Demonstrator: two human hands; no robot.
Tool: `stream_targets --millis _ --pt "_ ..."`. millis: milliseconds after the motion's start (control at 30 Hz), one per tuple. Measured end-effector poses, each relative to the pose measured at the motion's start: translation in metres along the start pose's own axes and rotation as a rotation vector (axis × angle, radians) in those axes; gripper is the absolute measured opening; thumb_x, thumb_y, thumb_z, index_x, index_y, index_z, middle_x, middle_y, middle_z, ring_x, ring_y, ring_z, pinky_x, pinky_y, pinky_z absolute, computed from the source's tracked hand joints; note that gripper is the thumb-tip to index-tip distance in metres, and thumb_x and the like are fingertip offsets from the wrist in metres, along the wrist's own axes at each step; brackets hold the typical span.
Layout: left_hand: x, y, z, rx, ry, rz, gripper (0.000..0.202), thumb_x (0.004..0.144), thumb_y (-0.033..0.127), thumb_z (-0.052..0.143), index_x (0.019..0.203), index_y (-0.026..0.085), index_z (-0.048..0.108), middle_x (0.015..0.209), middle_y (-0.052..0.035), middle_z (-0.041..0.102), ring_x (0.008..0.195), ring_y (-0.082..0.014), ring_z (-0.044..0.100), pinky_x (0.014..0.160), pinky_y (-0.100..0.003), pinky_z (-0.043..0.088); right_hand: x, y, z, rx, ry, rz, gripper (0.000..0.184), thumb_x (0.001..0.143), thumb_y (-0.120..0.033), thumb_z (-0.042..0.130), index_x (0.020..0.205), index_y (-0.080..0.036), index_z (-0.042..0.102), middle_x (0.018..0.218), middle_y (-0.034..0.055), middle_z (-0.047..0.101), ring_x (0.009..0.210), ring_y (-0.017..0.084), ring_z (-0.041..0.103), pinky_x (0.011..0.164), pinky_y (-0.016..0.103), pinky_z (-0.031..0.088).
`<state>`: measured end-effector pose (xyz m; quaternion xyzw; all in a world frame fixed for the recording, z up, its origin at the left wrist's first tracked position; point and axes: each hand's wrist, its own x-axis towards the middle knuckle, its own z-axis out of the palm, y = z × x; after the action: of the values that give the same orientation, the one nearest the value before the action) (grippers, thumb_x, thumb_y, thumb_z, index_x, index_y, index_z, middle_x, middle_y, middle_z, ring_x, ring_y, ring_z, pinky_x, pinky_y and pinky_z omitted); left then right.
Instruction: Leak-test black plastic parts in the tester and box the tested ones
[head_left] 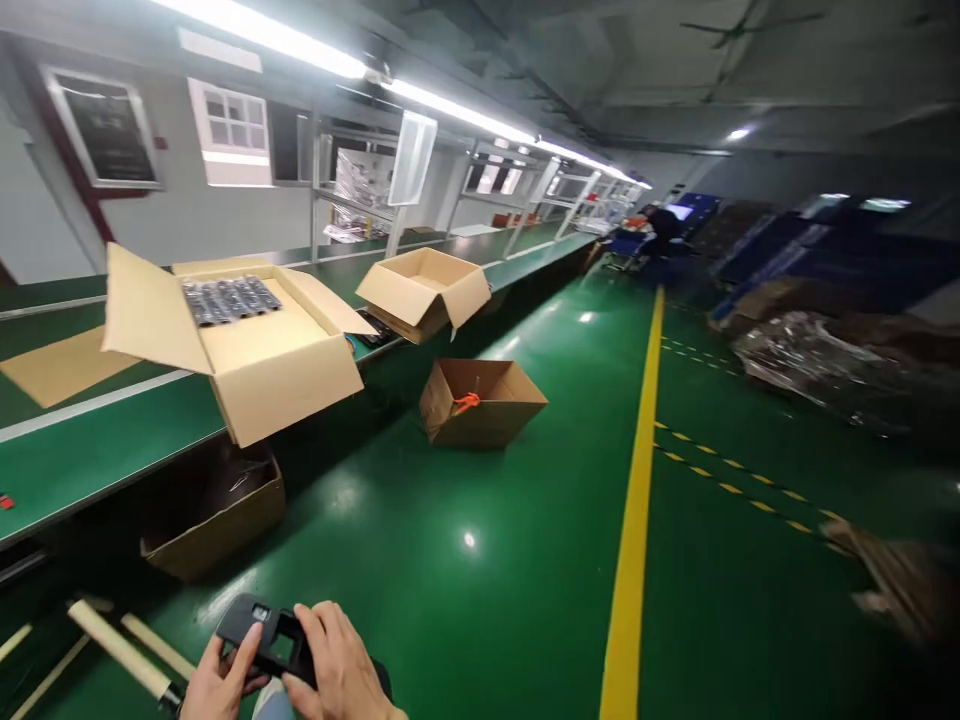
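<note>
Low in the head view, my left hand point(225, 672) grips the left end of a black plastic housing point(238, 618), thumb across its upper face. A small light-coloured piece sits near its top, and a squarish opening lies further right. Wrapped over the right end of that housing is my right hand point(339, 665), its fingers on the upper edge. Part of the housing's right side is hidden behind this hand. Both hands are above the green floor, apart from the bench.
An open carton point(289, 375) with dark parts and a smaller carton point(424, 280) rest on the green bench point(142, 440). Another box point(487, 415) stands on the floor. A box point(217, 530) lies under the bench. A wooden-legged stool point(120, 650) is lower left. A person point(661, 230) is far off.
</note>
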<state>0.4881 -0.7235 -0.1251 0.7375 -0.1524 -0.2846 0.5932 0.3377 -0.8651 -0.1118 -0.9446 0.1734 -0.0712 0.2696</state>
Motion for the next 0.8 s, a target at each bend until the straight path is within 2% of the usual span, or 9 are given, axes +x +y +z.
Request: stream_targets --millis 67,133,233,367,433,500,600,700,800 --pt "0.037 0.02 0.039 -0.187 -0.177 -0.234 0.074 0.063 0.077 0.087 0.106 0.019 0.071 0.083 -0.0075 0.076 0.068 -0.0254 0.075 0.073 -0.043 0.067 -0.004 0.021 -0.019 0.056 0.103 0.12 0.083 0.089 -0.04 0.073 0.163 -0.026 0.039 0.138 0.0154 0.062 0.123 0.035 0.063 0.11 0.05 0.054" --pt "0.074 0.043 0.076 -0.299 -0.286 -0.358 0.08 0.054 0.07 0.095 0.108 0.016 0.072 0.079 -0.0053 0.075 0.065 -0.0221 0.071 0.069 -0.038 0.065 -0.003 0.049 -0.033 0.123 0.203 0.251 0.086 0.087 -0.039 0.075 0.165 -0.029 0.039 0.142 0.0141 0.062 0.129 0.035 0.063 0.111 0.048 0.054" --pt "0.125 0.081 0.135 -0.319 -0.33 -0.274 0.073 0.063 0.07 0.091 0.11 0.017 0.073 0.082 -0.005 0.076 0.07 -0.0194 0.069 0.064 -0.03 0.059 0.009 0.1 -0.055 0.193 0.313 0.43 0.086 0.083 -0.027 0.075 0.163 -0.031 0.042 0.145 0.0111 0.065 0.132 0.033 0.065 0.11 0.041 0.056" --pt "0.181 0.13 0.217 -0.317 -0.373 -0.233 0.067 0.073 0.072 0.083 0.11 0.017 0.072 0.079 -0.0032 0.072 0.072 -0.0176 0.066 0.068 -0.029 0.055 0.047 0.165 -0.106 0.178 0.439 0.481 0.065 0.088 -0.022 0.064 0.152 -0.029 0.057 0.132 0.008 0.073 0.117 0.027 0.074 0.099 0.033 0.061" --pt "0.204 0.15 0.256 -0.35 -0.472 -0.23 0.067 0.075 0.068 0.085 0.117 0.018 0.07 0.086 -0.0045 0.074 0.083 -0.0201 0.07 0.079 -0.032 0.056 0.071 0.192 -0.134 0.123 0.545 0.49 0.056 0.093 -0.026 0.061 0.148 -0.025 0.059 0.128 0.0098 0.074 0.113 0.026 0.076 0.094 0.033 0.063" --pt "0.223 0.165 0.293 -0.389 -0.641 -0.213 0.063 0.076 0.06 0.088 0.12 0.02 0.068 0.095 -0.0065 0.076 0.094 -0.0221 0.071 0.089 -0.034 0.055 0.093 0.217 -0.158 0.088 0.609 0.524 0.052 0.096 -0.03 0.059 0.147 -0.023 0.059 0.126 0.0107 0.075 0.111 0.027 0.076 0.091 0.034 0.064" --pt "0.252 0.176 0.343 -0.404 -0.805 -0.22 0.058 0.076 0.054 0.09 0.117 0.019 0.066 0.097 -0.007 0.076 0.091 -0.02 0.069 0.085 -0.032 0.053 0.12 0.255 -0.178 0.091 0.656 0.611 0.049 0.098 -0.037 0.061 0.145 -0.025 0.06 0.125 0.0105 0.075 0.108 0.027 0.077 0.087 0.035 0.066" --pt "0.284 0.179 0.391 -0.387 -0.753 -0.289 0.065 0.072 0.055 0.092 0.117 0.019 0.063 0.088 -0.0041 0.074 0.078 -0.0165 0.066 0.074 -0.029 0.049 0.142 0.303 -0.187 0.114 0.69 0.66 0.053 0.098 -0.047 0.063 0.145 -0.023 0.061 0.129 0.0138 0.075 0.111 0.03 0.077 0.086 0.037 0.066" --pt "0.323 0.182 0.443 -0.363 -0.608 -0.293 0.064 0.069 0.06 0.091 0.11 0.019 0.062 0.075 0.0004 0.069 0.066 -0.014 0.06 0.066 -0.028 0.044 0.163 0.367 -0.201 0.187 0.616 0.575 0.061 0.1 -0.054 0.062 0.151 -0.021 0.057 0.135 0.016 0.072 0.12 0.031 0.073 0.094 0.04 0.065"
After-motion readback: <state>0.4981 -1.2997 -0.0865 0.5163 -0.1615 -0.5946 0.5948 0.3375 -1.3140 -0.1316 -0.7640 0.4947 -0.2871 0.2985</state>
